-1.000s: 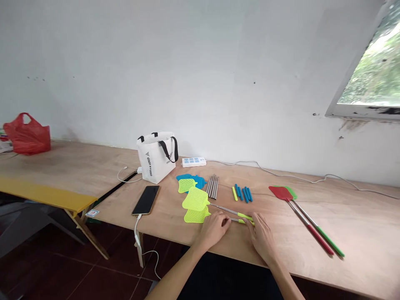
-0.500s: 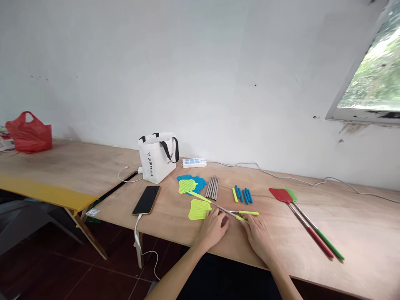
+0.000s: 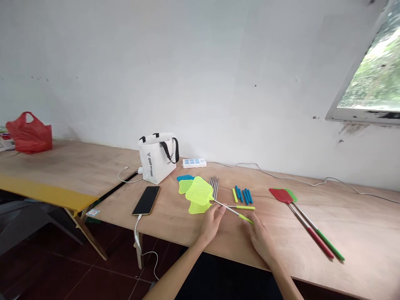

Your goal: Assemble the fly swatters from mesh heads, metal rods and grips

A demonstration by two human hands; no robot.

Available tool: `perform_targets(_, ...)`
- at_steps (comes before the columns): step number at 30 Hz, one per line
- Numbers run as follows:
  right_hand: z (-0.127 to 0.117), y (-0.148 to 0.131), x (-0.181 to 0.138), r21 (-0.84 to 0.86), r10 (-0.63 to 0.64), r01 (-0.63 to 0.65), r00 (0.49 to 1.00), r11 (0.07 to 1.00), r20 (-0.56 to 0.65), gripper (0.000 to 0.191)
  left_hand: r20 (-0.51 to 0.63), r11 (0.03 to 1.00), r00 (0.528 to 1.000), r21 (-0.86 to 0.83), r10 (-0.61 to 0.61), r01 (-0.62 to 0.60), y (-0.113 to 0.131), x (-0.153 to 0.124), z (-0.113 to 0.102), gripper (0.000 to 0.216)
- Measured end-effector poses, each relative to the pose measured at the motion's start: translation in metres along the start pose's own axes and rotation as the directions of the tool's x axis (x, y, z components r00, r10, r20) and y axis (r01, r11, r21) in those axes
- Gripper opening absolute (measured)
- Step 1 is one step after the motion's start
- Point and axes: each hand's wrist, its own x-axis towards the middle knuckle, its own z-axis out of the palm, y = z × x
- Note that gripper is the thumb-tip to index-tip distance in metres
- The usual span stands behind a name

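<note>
My right hand (image 3: pixel 260 235) grips the yellow-green handle of a fly swatter (image 3: pixel 200 191), whose yellow mesh head is lifted off the table and tilted. My left hand (image 3: pixel 213 220) touches its metal rod near the middle, fingers loosely curled on it. A second yellow swatter (image 3: pixel 242 207) lies flat beneath, its head under the raised one. Blue and yellow swatter heads (image 3: pixel 185 178) lie just behind. A bundle of metal rods (image 3: pixel 213 182) and several blue and yellow handle sleeves (image 3: pixel 243 194) lie further back.
A red swatter (image 3: pixel 302 221) and a green swatter (image 3: pixel 325 236) lie to the right. A phone (image 3: pixel 146 200) on a white cable, a white tote bag (image 3: pixel 157 156) and a power strip (image 3: pixel 194 162) sit left and behind. A red plastic bag (image 3: pixel 29 132) rests on the far-left wooden table (image 3: pixel 71 171).
The upper yellow swatter has been raised off the table, its head swinging up and back over the other heads. My left hand opened slightly along the rod; my right stayed on the handle.
</note>
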Motion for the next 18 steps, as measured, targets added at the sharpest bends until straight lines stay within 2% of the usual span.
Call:
perform_targets(3,0.002,-0.004,-0.003,-0.07,-0.071,0.069,0.997,0.995,-0.022,0.026,-0.012,0.992,1.0,-0.126,-0.02,0.019,0.004,0.0,0.0,0.048)
perform_targets(7,0.004,-0.009,-0.005,-0.071,-0.177,0.178,0.984,0.982,0.018,0.029,0.08,0.988,0.997,-0.153,0.0,0.012,0.004,-0.005,0.006,0.048)
perform_targets(10,0.004,-0.01,-0.006,-0.064,-0.215,0.217,0.976,0.974,0.027,0.033,0.107,0.968,0.994,-0.247,-0.013,0.039,0.002,-0.009,0.012,0.048)
perform_targets(14,0.006,-0.009,-0.006,-0.12,-0.265,0.262,0.964,0.957,-0.003,0.037,0.067,0.92,0.994,-0.377,-0.086,0.105,-0.001,-0.013,0.018,0.046)
perform_targets(18,0.01,-0.009,-0.007,-0.206,-0.307,0.291,0.951,0.934,-0.047,0.039,-0.024,0.91,0.995,-0.407,-0.1,0.082,0.003,-0.012,0.019,0.045)
